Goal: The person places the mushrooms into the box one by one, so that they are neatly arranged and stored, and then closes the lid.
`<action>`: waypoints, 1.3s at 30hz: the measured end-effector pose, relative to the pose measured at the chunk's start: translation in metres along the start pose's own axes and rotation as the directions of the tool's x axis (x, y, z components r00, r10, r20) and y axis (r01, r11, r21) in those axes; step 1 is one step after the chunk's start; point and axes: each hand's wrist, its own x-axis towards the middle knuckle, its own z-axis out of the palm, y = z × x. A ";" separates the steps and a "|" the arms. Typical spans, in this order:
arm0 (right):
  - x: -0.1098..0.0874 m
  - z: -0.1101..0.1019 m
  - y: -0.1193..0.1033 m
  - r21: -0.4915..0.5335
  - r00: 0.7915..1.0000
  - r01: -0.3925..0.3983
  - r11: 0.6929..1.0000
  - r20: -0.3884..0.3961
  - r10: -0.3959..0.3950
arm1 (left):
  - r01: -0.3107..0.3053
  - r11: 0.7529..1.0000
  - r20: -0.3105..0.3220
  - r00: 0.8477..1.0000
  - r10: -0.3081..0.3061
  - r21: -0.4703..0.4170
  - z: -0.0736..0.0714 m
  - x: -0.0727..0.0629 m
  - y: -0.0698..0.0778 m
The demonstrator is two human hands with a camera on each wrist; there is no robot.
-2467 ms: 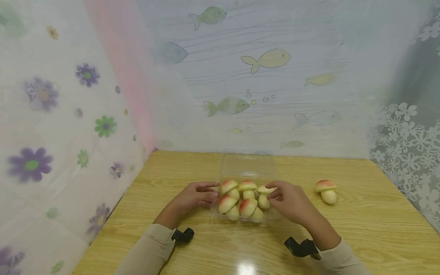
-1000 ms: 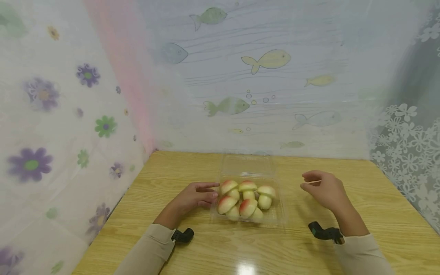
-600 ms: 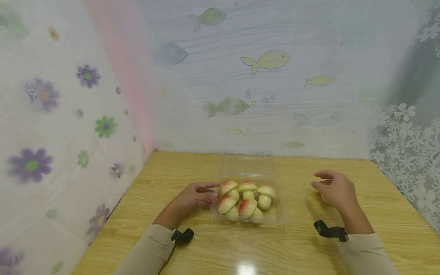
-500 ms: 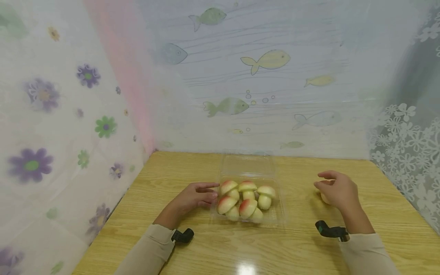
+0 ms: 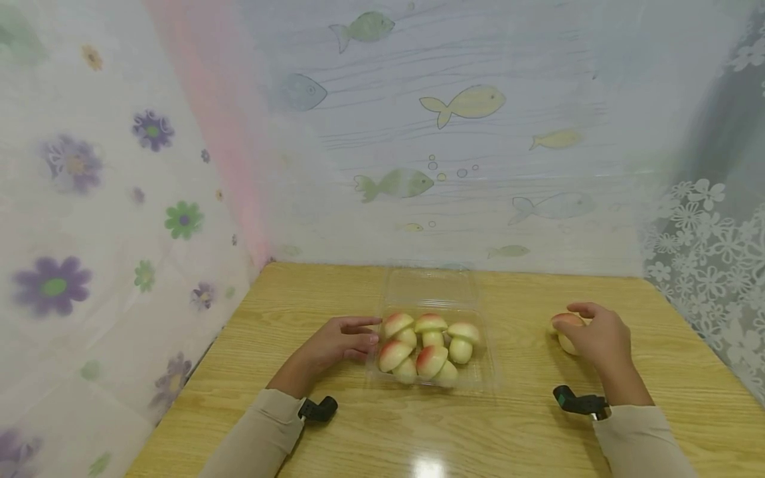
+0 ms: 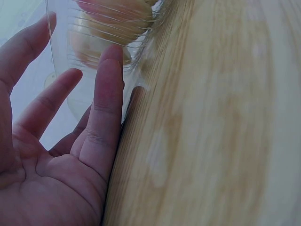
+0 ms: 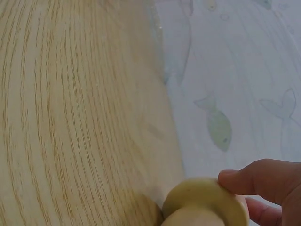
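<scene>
Several toy mushrooms (image 5: 431,362), pale yellow with reddish caps, lie in two rows inside a clear plastic box (image 5: 478,380). Its hinged lid (image 5: 430,287) stands open at the back. My left hand (image 5: 335,345) rests beside the box, its extended fingertips at the left wall. The left wrist view shows those fingers (image 6: 108,89) against the ribbed side. To the right of the box, my right hand (image 5: 603,338) pinches the cap of a lone toy mushroom (image 5: 568,340) between thumb and fingers. In the right wrist view, that mushroom (image 7: 200,197) has its stem towards the camera.
The wood-grain table (image 5: 335,431) runs back to a curtain with printed fish (image 5: 472,103). A flower-patterned sheet (image 5: 56,287) borders the left side. Black wrist cameras (image 5: 319,409) are strapped on both arms.
My right hand has let go of a mushroom in the box's back right, moved right to the lone mushroom and brought thumb and fingers onto its cap. My left hand has stayed put.
</scene>
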 end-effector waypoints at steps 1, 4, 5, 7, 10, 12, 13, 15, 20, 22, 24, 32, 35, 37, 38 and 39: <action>0.000 0.000 0.001 0.003 1.000 -0.007 1.000 0.009 0.007 | -0.001 1.000 0.000 1.000 0.001 0.000 0.000 0.000 0.000; 0.000 0.000 0.002 0.004 0.999 -0.011 1.000 0.037 0.011 | -0.003 1.000 0.001 1.000 0.003 -0.001 0.000 0.000 0.000; 0.001 -0.001 0.002 0.004 0.999 -0.010 1.000 0.049 0.010 | -0.003 1.000 0.001 1.000 0.003 -0.001 0.000 -0.001 0.000; 0.001 -0.001 0.002 0.005 0.997 -0.009 1.000 0.076 0.008 | 0.002 1.000 0.000 1.000 -0.002 -0.003 0.000 -0.001 0.000; 0.001 -0.002 0.003 0.007 0.994 -0.012 1.000 0.112 0.011 | 0.002 1.000 0.003 1.000 -0.002 -0.002 -0.001 -0.001 -0.002; 0.001 -0.002 0.003 0.008 0.992 -0.017 1.000 0.129 0.016 | 0.003 1.000 0.006 1.000 -0.003 -0.002 -0.001 0.000 -0.003; 0.000 -0.003 0.002 0.006 0.991 -0.019 1.000 0.132 0.018 | 0.002 1.000 0.009 1.000 -0.002 -0.001 -0.002 0.000 -0.004; 0.000 -0.003 0.002 0.004 0.991 -0.021 1.000 0.132 0.020 | -0.002 1.000 0.013 1.000 0.002 -0.001 -0.002 0.001 -0.005; -0.001 -0.003 0.002 0.008 0.994 -0.013 1.000 0.112 0.012 | -0.008 1.000 0.015 1.000 0.008 0.003 -0.002 0.000 -0.004; -0.001 -0.003 0.001 0.016 0.995 -0.012 1.000 0.102 0.011 | -0.006 1.000 0.011 1.000 0.006 0.006 -0.001 0.000 -0.002; -0.001 -0.003 0.001 0.025 0.995 -0.015 1.000 0.096 0.012 | -0.006 1.000 0.008 1.000 0.006 0.009 -0.001 0.000 -0.001; -0.002 -0.007 -0.004 0.030 0.996 -0.018 0.999 0.085 0.015 | -0.007 1.000 0.012 1.000 0.007 0.004 -0.001 0.001 -0.001; -0.003 -0.007 -0.006 0.029 0.997 -0.012 1.000 0.075 0.009 | -0.003 1.000 0.009 1.000 0.003 -0.003 -0.001 0.001 -0.001; -0.004 -0.007 -0.007 0.032 0.997 -0.010 0.999 0.074 0.007 | -0.003 1.000 0.007 1.000 0.003 -0.004 -0.001 0.002 -0.002; -0.004 -0.007 -0.008 0.034 0.997 -0.010 0.999 0.073 0.008 | -0.002 1.000 0.007 1.000 0.002 -0.005 -0.001 0.002 -0.002; -0.004 -0.008 -0.009 0.038 0.997 -0.012 0.999 0.074 0.009 | -0.003 1.000 0.008 1.000 0.003 -0.004 -0.001 0.002 -0.002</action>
